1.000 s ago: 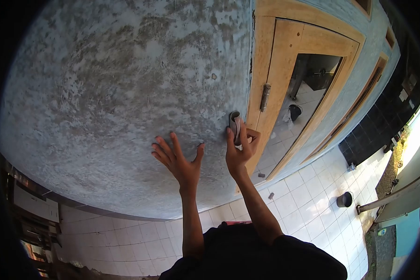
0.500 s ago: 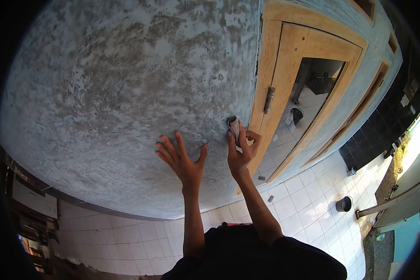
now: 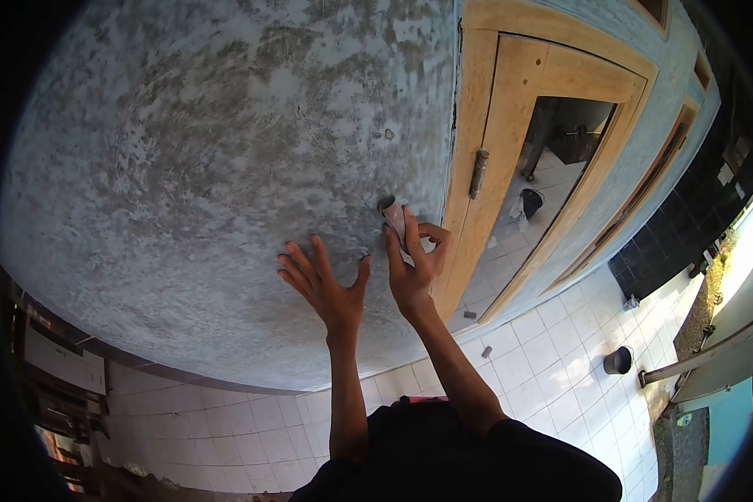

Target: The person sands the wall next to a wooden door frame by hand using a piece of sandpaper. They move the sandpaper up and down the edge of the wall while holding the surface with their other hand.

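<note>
My left hand (image 3: 333, 299) lies against the patchy grey-blue wall (image 3: 201, 184) with its fingers spread, holding nothing. To its right, my right hand (image 3: 415, 272) grips a curled piece of sandpaper (image 3: 395, 221) between thumb and fingers. The sandpaper rests against the wall a short way left of the wooden door frame (image 3: 468, 125), its rolled end pointing up. Part of it is hidden behind my fingers.
A wooden door with a glass pane (image 3: 552, 167) and a metal hinge (image 3: 478, 174) stands on the right. On the white tiled floor (image 3: 527, 335) are a dark bucket (image 3: 617, 361) and a small grey-brown block (image 3: 487, 352). Wooden furniture (image 3: 58, 360) is at the lower left.
My right hand has moved left with the sandpaper along the wall, away from the door frame. My left hand has stayed in nearly the same place.
</note>
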`<state>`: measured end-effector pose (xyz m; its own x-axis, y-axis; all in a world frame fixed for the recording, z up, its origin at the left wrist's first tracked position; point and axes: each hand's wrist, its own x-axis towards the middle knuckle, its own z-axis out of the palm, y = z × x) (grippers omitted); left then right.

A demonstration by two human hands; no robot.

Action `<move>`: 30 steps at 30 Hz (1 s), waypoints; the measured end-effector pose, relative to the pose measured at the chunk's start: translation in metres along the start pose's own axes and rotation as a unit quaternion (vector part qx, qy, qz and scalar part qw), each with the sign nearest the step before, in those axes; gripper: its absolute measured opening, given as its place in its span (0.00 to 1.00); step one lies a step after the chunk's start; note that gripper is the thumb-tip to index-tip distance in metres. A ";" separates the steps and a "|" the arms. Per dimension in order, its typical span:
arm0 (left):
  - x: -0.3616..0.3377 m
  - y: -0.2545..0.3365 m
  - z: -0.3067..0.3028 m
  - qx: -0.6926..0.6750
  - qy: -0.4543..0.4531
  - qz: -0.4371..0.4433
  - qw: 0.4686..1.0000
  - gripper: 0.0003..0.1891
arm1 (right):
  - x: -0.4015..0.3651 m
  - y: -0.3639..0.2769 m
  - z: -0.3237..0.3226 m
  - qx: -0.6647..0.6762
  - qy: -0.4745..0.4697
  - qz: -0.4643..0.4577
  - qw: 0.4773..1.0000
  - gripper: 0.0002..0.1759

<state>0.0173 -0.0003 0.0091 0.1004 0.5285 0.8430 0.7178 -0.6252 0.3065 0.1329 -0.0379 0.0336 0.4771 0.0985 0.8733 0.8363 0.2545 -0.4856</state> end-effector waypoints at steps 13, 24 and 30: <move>-0.004 -0.003 -0.001 0.006 -0.005 0.009 1.000 0.50 | 0.000 -0.004 -0.001 0.003 0.000 0.007 1.000 0.28; -0.007 -0.005 0.001 0.015 -0.013 0.011 1.000 0.51 | -0.016 0.008 -0.006 0.002 -0.016 0.031 0.999 0.28; -0.008 -0.006 0.000 0.011 -0.016 0.007 1.000 0.51 | -0.018 0.005 -0.009 -0.035 -0.031 -0.005 0.999 0.27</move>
<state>0.0123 -0.0013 0.0007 0.1323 0.5385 0.8322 0.7305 -0.6204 0.2854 0.1310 -0.0468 0.0155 0.4527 0.1573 0.8777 0.8586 0.1888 -0.4767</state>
